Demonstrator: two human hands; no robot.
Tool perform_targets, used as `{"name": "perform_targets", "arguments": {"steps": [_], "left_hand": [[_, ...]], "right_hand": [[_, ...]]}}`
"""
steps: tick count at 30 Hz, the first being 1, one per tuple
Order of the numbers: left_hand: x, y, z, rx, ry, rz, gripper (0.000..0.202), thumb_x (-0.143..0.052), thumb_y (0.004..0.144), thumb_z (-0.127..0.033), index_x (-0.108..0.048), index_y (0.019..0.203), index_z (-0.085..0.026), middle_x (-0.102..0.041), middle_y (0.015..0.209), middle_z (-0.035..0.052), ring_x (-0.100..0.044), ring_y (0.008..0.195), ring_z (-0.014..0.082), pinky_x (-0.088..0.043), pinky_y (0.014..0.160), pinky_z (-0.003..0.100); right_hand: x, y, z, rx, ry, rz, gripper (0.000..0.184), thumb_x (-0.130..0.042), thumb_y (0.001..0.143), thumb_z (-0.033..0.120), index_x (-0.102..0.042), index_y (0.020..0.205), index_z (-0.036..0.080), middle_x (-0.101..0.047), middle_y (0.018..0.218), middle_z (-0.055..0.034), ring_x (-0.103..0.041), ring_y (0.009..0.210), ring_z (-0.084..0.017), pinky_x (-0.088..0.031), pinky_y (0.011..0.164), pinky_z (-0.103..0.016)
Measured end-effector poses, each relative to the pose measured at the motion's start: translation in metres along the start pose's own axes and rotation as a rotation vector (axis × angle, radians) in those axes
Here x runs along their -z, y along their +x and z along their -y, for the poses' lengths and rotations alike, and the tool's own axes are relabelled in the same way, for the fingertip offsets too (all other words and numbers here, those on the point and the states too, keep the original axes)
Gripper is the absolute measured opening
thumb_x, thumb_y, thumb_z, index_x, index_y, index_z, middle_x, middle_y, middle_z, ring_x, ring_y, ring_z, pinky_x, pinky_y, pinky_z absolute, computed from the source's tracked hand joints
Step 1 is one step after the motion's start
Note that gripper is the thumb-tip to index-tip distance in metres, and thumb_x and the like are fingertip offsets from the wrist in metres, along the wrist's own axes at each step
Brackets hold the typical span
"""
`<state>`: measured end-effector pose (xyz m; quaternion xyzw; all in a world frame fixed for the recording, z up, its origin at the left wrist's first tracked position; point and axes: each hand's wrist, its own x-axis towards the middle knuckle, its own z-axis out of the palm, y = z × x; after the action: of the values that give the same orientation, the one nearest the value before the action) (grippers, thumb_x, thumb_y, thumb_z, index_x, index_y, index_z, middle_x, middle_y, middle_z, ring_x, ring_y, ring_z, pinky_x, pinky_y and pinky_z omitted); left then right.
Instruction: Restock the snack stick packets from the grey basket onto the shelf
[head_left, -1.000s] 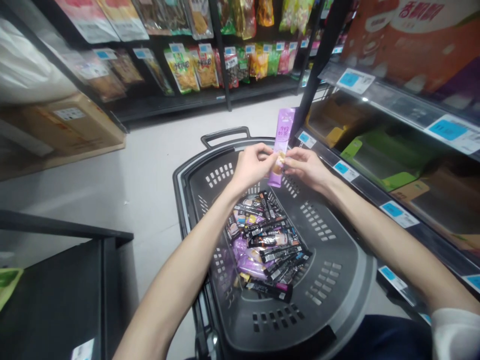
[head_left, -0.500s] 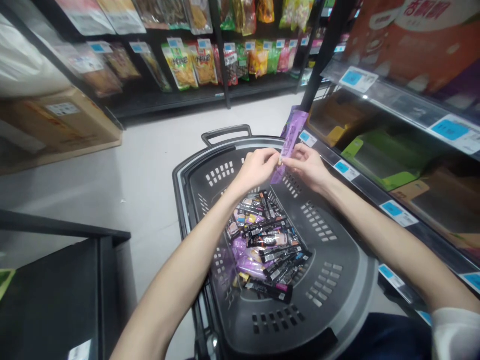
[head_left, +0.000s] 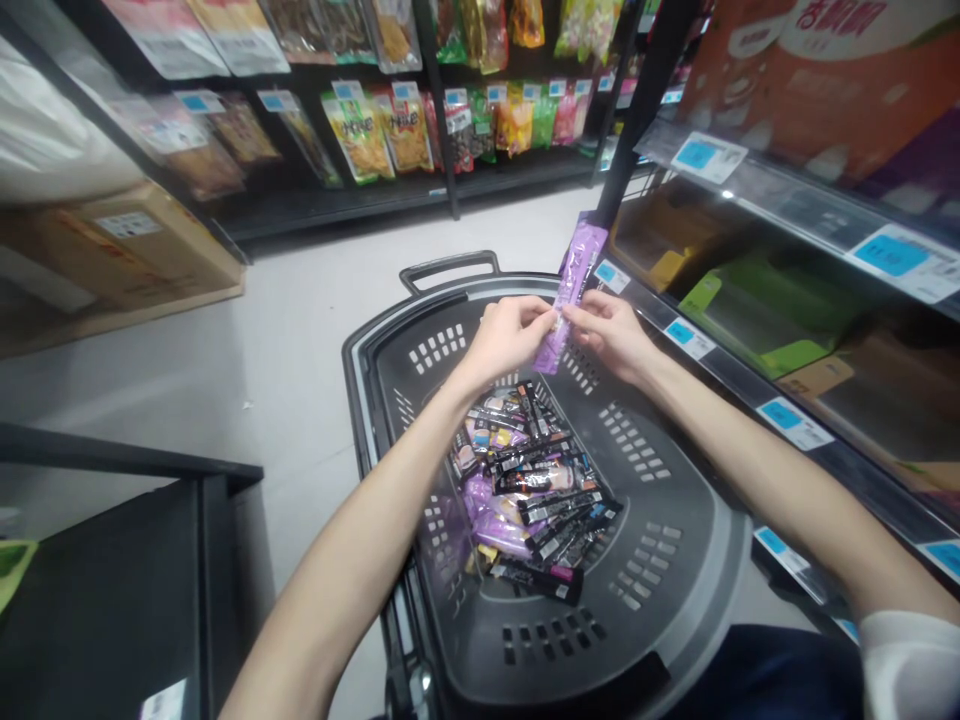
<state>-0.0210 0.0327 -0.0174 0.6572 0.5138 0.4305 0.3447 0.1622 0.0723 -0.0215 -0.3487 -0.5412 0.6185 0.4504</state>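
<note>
Sachet [head_left: 584, 250] is pinched by left hand [head_left: 508, 335] and, apparently, right hand [head_left: 619, 338] above the basket [head_left: 637, 635].

A white or pale grey sleeve [head_left: 911, 655], softly creased, covers the right arm up near the elbow. From there the right forearm [head_left: 750, 460] is uncovered, slim and tapering to the wrist, as is the left forearm [head_left: 375, 540]. The left hand [head_left: 506, 335] and right hand [head_left: 611, 335] are bare, with slender fingers. Dark navy clothing [head_left: 784, 675] shows low in the view.
</note>
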Motion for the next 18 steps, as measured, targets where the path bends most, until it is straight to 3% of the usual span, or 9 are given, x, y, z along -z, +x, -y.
{"name": "perform_targets", "arguments": {"steps": [5, 10, 15, 18], "left_hand": [[0.000, 0.001, 0.000, -0.022, 0.004, -0.035, 0.027, -0.062, 0.093, -0.038, -0.079, 0.093, -0.017, -0.078, 0.087, 0.0051, -0.070, 0.077, 0.0131, -0.052, 0.069, 0.022], [-0.001, 0.007, 0.007, -0.006, -0.235, -0.109, 0.020, -0.072, 0.087, -0.029, -0.073, 0.102, -0.017, -0.077, 0.099, 0.0070, -0.072, 0.084, 0.0154, -0.058, 0.068, 0.024], [0.003, 0.010, 0.001, 0.067, -0.501, -0.293, 0.015, -0.074, 0.084, -0.012, -0.068, 0.098, -0.013, -0.072, 0.099, 0.0069, -0.069, 0.083, 0.0125, -0.061, 0.071, 0.025], [0.005, 0.010, -0.004, 0.097, -0.629, -0.331, 0.014, -0.074, 0.085, -0.011, -0.067, 0.097, -0.012, -0.072, 0.101, 0.0067, -0.069, 0.084, 0.0117, -0.060, 0.071, 0.023]], "right_hand": [[0.001, 0.000, 0.000, -0.028, -0.004, 0.068, 0.046, -0.101, 0.058, 0.041, -0.073, 0.085, 0.018, -0.067, 0.076, 0.0020, -0.057, 0.064, -0.009, -0.047, 0.055, -0.021], [0.000, 0.001, 0.000, 0.000, 0.114, 0.004, 0.046, -0.102, 0.059, 0.040, -0.075, 0.090, 0.019, -0.075, 0.092, -0.0013, -0.068, 0.077, -0.012, -0.062, 0.073, -0.025], [-0.001, -0.001, 0.001, -0.006, 0.190, -0.013, 0.034, -0.097, 0.069, 0.036, -0.075, 0.091, 0.024, -0.078, 0.104, -0.0004, -0.073, 0.099, -0.017, -0.063, 0.098, -0.034], [0.000, -0.001, 0.001, -0.025, 0.200, -0.007, 0.032, -0.097, 0.069, 0.035, -0.076, 0.090, 0.023, -0.079, 0.105, -0.0007, -0.074, 0.103, -0.019, -0.061, 0.102, -0.035]]}}
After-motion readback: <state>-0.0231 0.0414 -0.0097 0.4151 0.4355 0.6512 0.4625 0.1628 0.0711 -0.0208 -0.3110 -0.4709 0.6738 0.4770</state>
